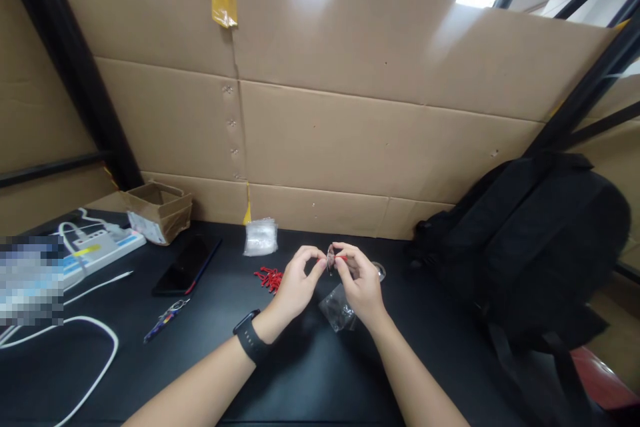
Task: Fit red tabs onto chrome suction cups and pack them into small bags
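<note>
My left hand (pixel 296 283), a dark watch on its wrist, pinches at the left side of a small round disc (pixel 331 259) held edge-on. From the right, my right hand (pixel 361 283) is closed on a bit of red cord (pixel 341 257) at the disc; a speck of red also shows at the left fingertips. The disc's face is turned away, so its kind is unclear. Beside my left hand lies a pile of red cords (pixel 269 278). Below the hands is a clear plastic bag (pixel 337 308). A round, shiny thing (pixel 380 271) is partly hidden behind my right hand.
A stack of clear bags (pixel 261 237) lies by the cardboard wall (pixel 325 140). Leftward are a phone (pixel 187 265), a keychain-like item (pixel 167 319), an open carton (pixel 160 210), a power strip (pixel 105 255) and white cables. A black backpack (pixel 530 233) stands at right.
</note>
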A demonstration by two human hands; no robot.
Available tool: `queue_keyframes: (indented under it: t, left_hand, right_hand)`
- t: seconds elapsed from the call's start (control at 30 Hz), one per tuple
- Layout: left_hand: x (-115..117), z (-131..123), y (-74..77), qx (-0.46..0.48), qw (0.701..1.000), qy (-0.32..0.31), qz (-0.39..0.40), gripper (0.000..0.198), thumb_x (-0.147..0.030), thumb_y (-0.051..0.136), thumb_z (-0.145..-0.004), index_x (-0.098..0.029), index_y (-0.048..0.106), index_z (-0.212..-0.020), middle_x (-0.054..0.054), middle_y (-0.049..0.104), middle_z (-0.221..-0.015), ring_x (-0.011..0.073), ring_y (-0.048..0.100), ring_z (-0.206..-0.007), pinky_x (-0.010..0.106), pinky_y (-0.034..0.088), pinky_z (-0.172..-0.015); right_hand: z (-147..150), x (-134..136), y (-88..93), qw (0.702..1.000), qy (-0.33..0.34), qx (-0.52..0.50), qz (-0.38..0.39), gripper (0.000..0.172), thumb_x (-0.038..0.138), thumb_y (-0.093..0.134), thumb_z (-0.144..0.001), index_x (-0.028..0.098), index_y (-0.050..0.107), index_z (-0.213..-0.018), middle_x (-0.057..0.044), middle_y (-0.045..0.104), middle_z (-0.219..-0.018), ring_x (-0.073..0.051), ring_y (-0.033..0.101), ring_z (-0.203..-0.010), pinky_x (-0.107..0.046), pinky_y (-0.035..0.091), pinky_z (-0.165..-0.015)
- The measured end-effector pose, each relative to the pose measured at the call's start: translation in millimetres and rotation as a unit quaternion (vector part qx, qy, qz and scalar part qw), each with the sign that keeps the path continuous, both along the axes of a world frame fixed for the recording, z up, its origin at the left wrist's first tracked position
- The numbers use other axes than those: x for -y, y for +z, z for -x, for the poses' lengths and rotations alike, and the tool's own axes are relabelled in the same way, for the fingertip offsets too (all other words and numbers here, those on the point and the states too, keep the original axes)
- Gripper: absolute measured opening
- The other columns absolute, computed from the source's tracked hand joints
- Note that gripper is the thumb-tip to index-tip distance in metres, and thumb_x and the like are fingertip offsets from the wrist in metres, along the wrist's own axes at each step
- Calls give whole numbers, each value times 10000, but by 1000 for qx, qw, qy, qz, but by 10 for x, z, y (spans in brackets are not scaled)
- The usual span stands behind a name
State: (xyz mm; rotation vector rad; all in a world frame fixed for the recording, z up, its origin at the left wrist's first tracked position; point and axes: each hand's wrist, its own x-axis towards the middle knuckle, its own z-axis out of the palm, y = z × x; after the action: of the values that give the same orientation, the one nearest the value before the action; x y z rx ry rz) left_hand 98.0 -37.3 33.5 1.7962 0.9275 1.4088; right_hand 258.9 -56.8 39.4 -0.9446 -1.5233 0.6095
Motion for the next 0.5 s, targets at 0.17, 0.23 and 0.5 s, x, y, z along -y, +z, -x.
queue_keyframes:
  t: [0.17,0.23,0.5]
  left_hand:
    - [-1,-1,-13,12,1000,13,6,207,-370,560,-957,-193,651,-902,60,652,-980,200,616,-973,342,478,-917]
    - [-1,2,-12,14,1000,16,7,204,-373,571,-950,-193,655,-905,61,654,-985,202,619,-976,346,479,-920]
    - [-20,-7,-63,-8,999,34,3,150,-342,597,-930,-205,657,-948,53,652,-1023,197,619,-993,333,472,-926]
  right_hand:
    - [17,1,-28,997,49,-54,33,186,365,643,-912,247,637,-1056,-95,647,-1233,-217,728,-867,-375,648,-736]
    - [7,1,-8,994,69,-68,50,279,375,652,-902,266,637,-1159,-84,636,-1245,-211,728,-878,-364,658,-718]
    - [-84,11,68,975,157,-92,129,493,318,809,-763,271,639,-1224,-64,644,-1247,-216,724,-970,-422,599,-942]
